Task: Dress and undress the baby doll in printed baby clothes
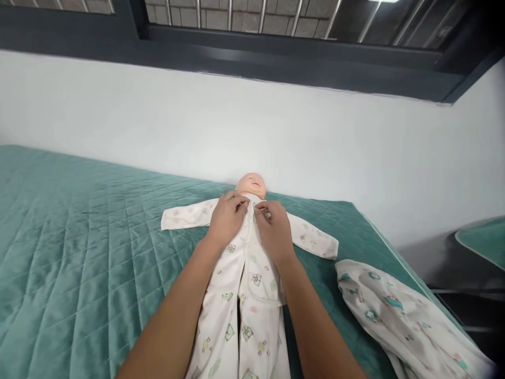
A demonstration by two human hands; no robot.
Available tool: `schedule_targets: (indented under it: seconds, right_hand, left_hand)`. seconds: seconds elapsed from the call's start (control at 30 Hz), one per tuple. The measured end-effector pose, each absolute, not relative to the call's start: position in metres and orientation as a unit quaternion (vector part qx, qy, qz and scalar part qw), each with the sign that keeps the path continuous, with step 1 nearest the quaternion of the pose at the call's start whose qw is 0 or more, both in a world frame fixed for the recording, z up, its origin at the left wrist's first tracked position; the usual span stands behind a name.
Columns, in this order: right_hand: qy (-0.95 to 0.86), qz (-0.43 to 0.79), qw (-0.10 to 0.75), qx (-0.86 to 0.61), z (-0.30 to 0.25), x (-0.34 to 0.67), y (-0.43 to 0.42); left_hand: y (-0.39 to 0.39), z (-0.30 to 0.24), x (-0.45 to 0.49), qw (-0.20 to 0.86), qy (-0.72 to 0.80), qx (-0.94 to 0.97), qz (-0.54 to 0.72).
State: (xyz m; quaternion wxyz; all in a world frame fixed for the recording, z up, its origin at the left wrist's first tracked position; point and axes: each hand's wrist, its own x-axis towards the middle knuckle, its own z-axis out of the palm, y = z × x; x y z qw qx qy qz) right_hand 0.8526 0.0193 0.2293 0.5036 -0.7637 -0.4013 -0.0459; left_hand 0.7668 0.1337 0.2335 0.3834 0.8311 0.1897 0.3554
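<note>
Fingertips (242, 200) pinch cloth at the neckline of a baby doll (251, 185)

A person's left hand (228, 217) and right hand (275, 227) face each other high on the chest of a long-sleeved white top (232, 258), thumb and forefinger of each drawn narrow on the fabric along the front edges. The two sets of fingertips are near one another but apart, just below the doll's chin.

The doll lies on its back, head toward the wall, its clothed body stretched between the person's forearms. One sleeve (189, 215) reaches out beyond the left hand, the other (314, 239) beyond the right, both flat on the bedding. The top's front line runs down the middle of the body, and its hem overlaps white trousers (262, 329) printed with small green and yellow figures; a dark gap parts the trouser legs.

Beneath everything spreads a green quilted bedcover (98, 258). To the right, near the end of one sleeve, a white cloth (394, 308) with teal motifs lies in a loose heap at the bed's edge. Behind the doll's head rises a plain white wall (236, 126), topped by a dark window frame (276, 60) with metal bars (230, 14).
</note>
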Motion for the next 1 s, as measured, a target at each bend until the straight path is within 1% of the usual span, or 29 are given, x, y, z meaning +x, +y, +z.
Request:
schedule_targets:
  seconds: [0.1, 0.3, 0.77, 0.9, 1.0]
  right_hand:
    - [-0.397, -0.028, 0.527, -0.751, 0.2247, 0.8486, 0.0125]
    - [-0.386, -0.019, 0.517, -0.764, 0.2263, 0.8463, 0.0154]
    - [-0.378, -0.012, 0.523, -0.764, 0.2268, 0.8467, 0.0151]
    - [-0.393, -0.024, 0.518, -0.759, 0.2249, 0.8473, 0.0142]
    - [-0.411, -0.027, 0.498, -0.763, 0.2232, 0.8489, 0.0141]
  left_hand:
    - [0.1333, 0.2244, 0.7629, 0.377, 0.165, 0.842, 0.349]
    - [0.1344, 0.2239, 0.7627, 0.346, 0.186, 0.855, 0.338]
    - [0.1322, 0.2287, 0.7624, 0.408, 0.202, 0.828, 0.327]
    - [0.1319, 0.2296, 0.7623, 0.401, 0.198, 0.836, 0.318]
    - [0.1319, 0.23, 0.7619, 0.39, 0.191, 0.842, 0.32]
